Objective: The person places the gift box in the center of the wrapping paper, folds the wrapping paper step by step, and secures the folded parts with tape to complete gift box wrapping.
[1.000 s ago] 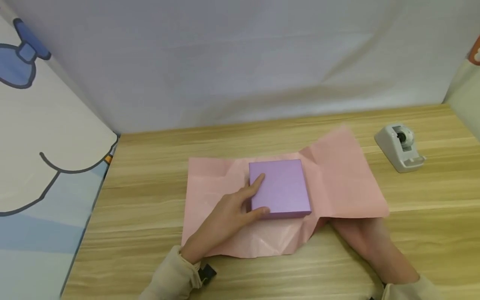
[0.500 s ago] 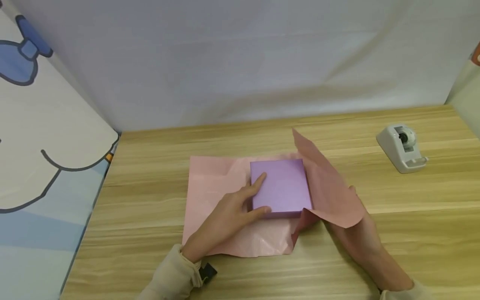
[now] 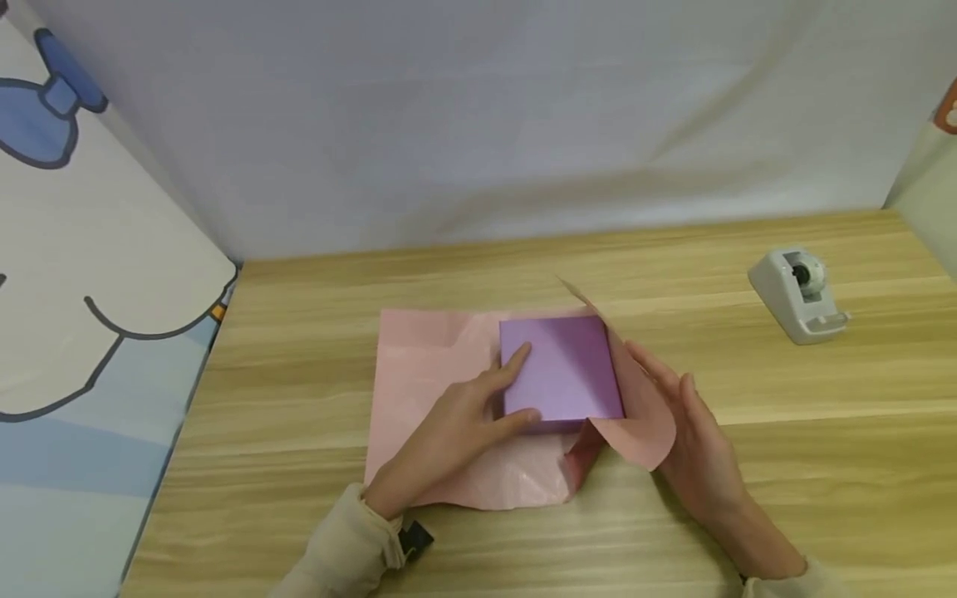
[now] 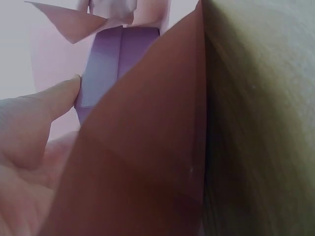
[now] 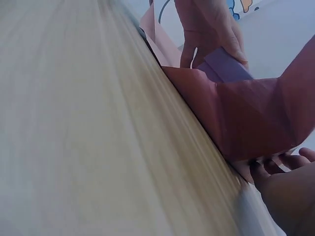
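A purple square box [image 3: 568, 374] sits on a sheet of pink wrapping paper [image 3: 426, 357] in the head view. My left hand [image 3: 456, 432] holds the box at its left side, index finger on the lid and thumb at the near corner. The left wrist view has that thumb [image 4: 66, 96] against the box edge. Behind the raised right flap of the paper is my right hand [image 3: 699, 453], fingers extended, pressing it up against the box's right side. In the right wrist view its fingertips [image 5: 273, 166] are partly hidden by the paper.
A grey tape dispenser [image 3: 800, 295] with a roll in it stands at the right back of the wooden table [image 3: 299, 332]. A white cloth [image 3: 523, 124] hangs behind the table, and a cartoon-printed panel [image 3: 90, 249] borders the left side.
My right hand has moved left from beneath the paper's right part, turning that flap upright and in toward the box. My left hand and the box have stayed put.
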`<state>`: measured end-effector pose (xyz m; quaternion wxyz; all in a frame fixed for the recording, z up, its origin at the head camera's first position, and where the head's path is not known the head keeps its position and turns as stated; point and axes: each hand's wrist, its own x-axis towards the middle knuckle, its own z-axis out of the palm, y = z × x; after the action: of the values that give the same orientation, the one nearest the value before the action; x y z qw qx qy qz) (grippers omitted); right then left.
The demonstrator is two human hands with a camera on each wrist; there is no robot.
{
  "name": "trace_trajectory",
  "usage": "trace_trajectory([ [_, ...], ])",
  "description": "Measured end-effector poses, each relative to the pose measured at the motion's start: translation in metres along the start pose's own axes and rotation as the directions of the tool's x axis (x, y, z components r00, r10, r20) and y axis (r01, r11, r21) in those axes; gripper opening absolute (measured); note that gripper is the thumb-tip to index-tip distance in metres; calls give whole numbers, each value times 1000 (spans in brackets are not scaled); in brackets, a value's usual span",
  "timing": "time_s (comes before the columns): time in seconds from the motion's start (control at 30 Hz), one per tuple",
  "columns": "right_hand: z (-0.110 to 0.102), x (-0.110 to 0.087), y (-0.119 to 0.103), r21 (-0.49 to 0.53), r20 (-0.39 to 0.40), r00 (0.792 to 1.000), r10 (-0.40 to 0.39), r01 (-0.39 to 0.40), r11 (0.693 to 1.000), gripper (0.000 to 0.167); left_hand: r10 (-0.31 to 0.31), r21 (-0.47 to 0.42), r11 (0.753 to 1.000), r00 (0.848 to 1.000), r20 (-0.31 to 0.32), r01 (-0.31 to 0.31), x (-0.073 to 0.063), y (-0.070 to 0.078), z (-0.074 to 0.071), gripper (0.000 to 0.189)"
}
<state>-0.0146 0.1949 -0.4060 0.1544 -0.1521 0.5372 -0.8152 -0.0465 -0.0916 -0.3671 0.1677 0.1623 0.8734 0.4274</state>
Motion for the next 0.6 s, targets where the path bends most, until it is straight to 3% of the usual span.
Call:
trace_trajectory([
  [0.3,14,1,9,-76,-76,993,-88,82,994,62,4,3,1000,1000,5,-4,0,0,0,80],
  [0.5,20,5,14,-37,8,971,-240,240,970,60,7,0,1000,1000,0,-7,-1,-1,1,79],
  [0.6,21,6,15,-51,5,965,-263,263,963,57,12,-4,1000,1000,-2,-12,-1,-1,2,79],
])
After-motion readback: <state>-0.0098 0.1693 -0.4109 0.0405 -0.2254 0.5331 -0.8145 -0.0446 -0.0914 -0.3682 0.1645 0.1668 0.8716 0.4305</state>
